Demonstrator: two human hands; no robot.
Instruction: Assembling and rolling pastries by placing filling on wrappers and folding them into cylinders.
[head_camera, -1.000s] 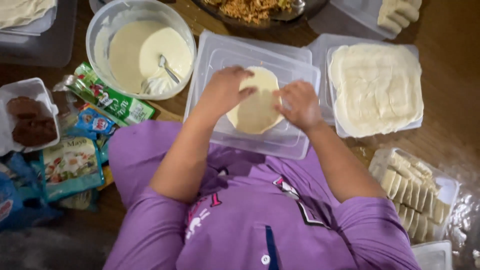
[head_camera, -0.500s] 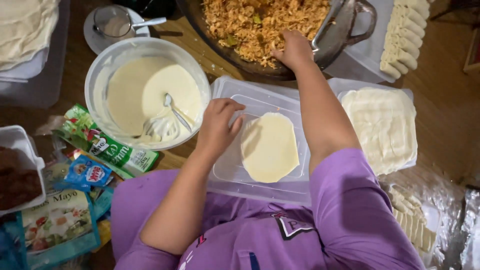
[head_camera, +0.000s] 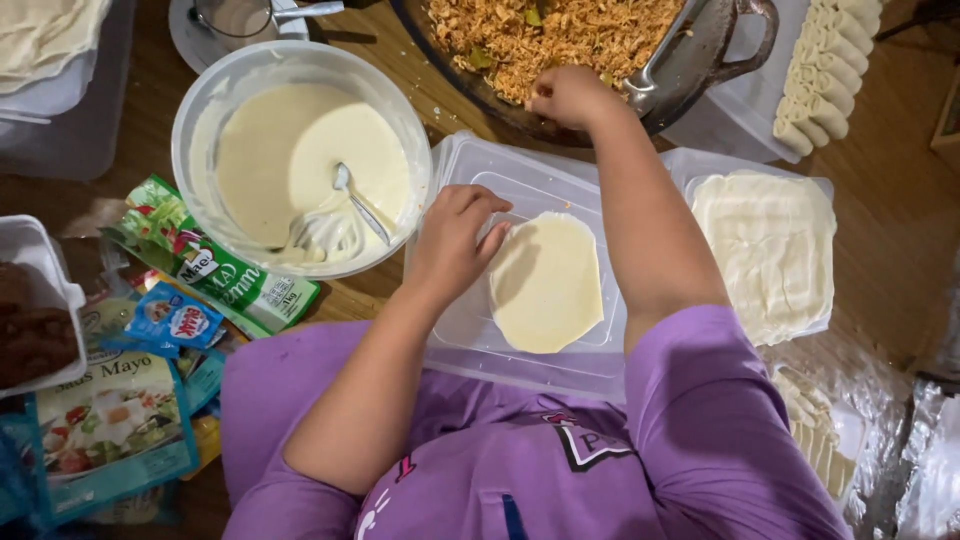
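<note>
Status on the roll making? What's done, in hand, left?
Done: finished rolls lined up in the tray top right, and more lower right. In hand: one round wrapper lies flat and unfilled on the plastic lid; left hand rests at its edge, right hand is at the filling in the pan. Left: a stack of wrappers.

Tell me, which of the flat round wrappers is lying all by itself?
The single wrapper on the clear lid, beside the left hand. The others are piled up: one stack to its right, another at top left.
</note>
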